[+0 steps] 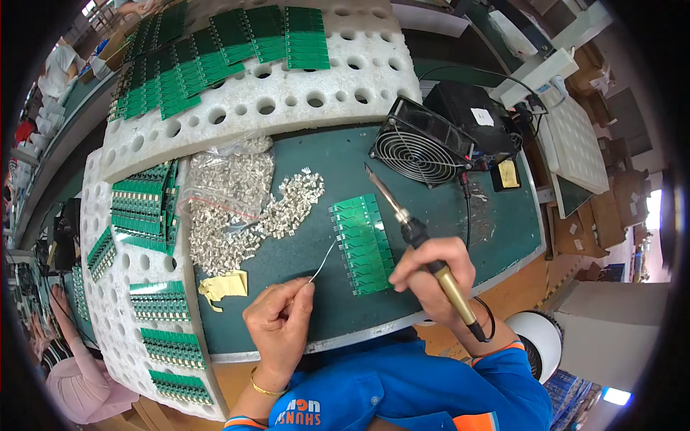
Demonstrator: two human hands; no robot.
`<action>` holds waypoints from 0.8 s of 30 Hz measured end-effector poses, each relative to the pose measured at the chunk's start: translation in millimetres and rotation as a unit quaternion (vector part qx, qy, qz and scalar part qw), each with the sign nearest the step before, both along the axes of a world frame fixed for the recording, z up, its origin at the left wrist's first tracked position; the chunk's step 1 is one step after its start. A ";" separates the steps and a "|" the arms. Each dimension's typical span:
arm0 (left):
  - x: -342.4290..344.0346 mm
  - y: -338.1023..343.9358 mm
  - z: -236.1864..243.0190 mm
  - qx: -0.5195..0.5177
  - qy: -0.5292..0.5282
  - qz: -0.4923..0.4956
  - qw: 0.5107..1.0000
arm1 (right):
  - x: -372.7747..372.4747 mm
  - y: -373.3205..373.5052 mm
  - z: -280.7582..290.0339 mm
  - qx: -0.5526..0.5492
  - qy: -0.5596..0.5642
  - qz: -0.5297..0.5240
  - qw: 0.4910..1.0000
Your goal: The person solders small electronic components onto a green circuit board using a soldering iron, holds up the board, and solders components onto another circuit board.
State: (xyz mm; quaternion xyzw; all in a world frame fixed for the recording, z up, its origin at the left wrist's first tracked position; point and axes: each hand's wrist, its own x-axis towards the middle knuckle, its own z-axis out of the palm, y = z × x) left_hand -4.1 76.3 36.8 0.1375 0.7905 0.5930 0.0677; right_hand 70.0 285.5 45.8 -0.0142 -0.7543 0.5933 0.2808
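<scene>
My right hand [438,276] is wrapped round a soldering iron [415,231], its tip raised and pointing up and to the left above the bench. In a pinch between thumb and fingers, my left hand [280,320] holds a thin length of solder wire [325,260], whose free end reaches the left edge of a green circuit board [365,241]. That board lies on the green mat between my hands, with a row of small metal pins along its left edge. The iron's tip is apart from the board.
Small metal connectors [291,205] lie heaped beside an open plastic bag [230,179]. A yellow cloth [224,287] sits near my left hand. A black fan [420,147] and a black box [467,115] stand at the back right. White foam slabs [287,108] hold several green boards [169,305].
</scene>
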 end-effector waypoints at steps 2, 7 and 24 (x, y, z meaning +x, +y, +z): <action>-7.1 6.5 -1.1 -0.010 0.004 0.007 1.000 | 6.1 11.3 1.8 -0.018 0.004 0.046 0.999; -25.8 23.0 -5.4 -0.071 0.110 0.017 0.991 | 9.4 21.2 1.6 0.049 -0.046 0.007 0.998; -40.0 39.9 -15.9 -0.074 0.099 -0.008 0.992 | -22.9 31.1 -8.6 0.145 -0.050 -0.027 0.988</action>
